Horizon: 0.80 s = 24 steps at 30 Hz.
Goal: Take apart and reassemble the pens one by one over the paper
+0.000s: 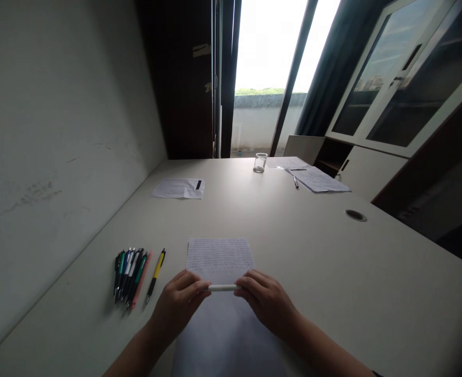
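Note:
Between my two hands a slim white pen (223,288) is held level. My left hand (183,296) pinches its left end with thumb and fingers, and my right hand (263,297) pinches the right end. Both ends are hidden by the fingertips. Just beyond lies a sheet covered in handwriting (220,255) on the desk. Nearer to me, under the pen and between the wrists, is a plain pale sheet (227,335). Left of my left hand, a yellow and black pen (156,275) lies apart from a bunch of several pens (131,277).
On the white desk (313,272) are a printed sheet (179,188) at far left, a glass jar (260,163) at the back, a paper stack (319,179) and a dark pen (296,182) at far right. A round cable hole (355,215) is at right. A wall (58,157) borders the left.

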Each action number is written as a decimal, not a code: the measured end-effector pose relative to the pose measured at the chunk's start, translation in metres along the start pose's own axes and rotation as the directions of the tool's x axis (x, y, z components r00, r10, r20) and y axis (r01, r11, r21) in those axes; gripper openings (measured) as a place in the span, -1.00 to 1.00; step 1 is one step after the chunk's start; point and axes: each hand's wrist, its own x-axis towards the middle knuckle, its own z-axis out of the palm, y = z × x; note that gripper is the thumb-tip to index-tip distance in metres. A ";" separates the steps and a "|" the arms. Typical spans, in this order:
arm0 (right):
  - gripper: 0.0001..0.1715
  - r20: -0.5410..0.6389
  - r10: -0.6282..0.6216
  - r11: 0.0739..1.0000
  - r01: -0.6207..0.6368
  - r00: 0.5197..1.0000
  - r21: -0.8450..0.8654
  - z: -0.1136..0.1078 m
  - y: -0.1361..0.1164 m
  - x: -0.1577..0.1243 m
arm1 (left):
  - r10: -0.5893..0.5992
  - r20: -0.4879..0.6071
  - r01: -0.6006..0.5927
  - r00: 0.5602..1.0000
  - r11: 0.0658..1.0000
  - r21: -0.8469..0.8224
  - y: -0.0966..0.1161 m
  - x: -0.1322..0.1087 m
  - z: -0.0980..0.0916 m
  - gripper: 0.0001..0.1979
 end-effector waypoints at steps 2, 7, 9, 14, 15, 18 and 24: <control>-0.77 0.022 0.008 0.999 -0.007 1.000 -0.035 0.000 0.000 -0.001 | 0.007 0.006 -0.007 1.000 1.000 0.006 0.000 0.000 0.000 -0.85; -0.77 0.016 0.015 0.998 -0.014 1.000 -0.061 0.003 0.002 -0.003 | -0.032 -0.030 0.030 0.999 0.996 -0.079 0.002 0.001 -0.001 -0.85; -0.77 -0.003 0.029 0.998 -0.029 1.000 -0.053 0.003 0.001 -0.002 | -0.098 -0.068 0.085 0.993 0.980 -0.182 0.002 0.002 -0.002 -0.84; -0.82 0.011 0.016 0.999 -0.016 1.000 -0.040 0.002 -0.003 0.001 | -0.416 -0.069 0.317 0.907 0.780 -0.539 -0.001 0.001 -0.002 -0.86; -0.83 0.013 0.005 0.999 -0.004 1.000 -0.037 0.002 -0.003 0.001 | -0.476 -0.055 0.350 0.877 0.714 -0.606 -0.003 0.000 -0.001 -0.85; -0.85 0.022 -0.037 0.999 0.038 0.999 -0.028 0.003 -0.005 0.002 | -0.573 -0.026 0.374 0.819 0.568 -0.733 -0.005 -0.002 0.003 -0.78; -0.82 0.102 -0.116 0.993 0.116 0.988 0.004 0.003 -0.013 0.001 | -0.639 -0.024 0.296 0.769 0.390 -0.872 0.001 0.003 0.003 -0.68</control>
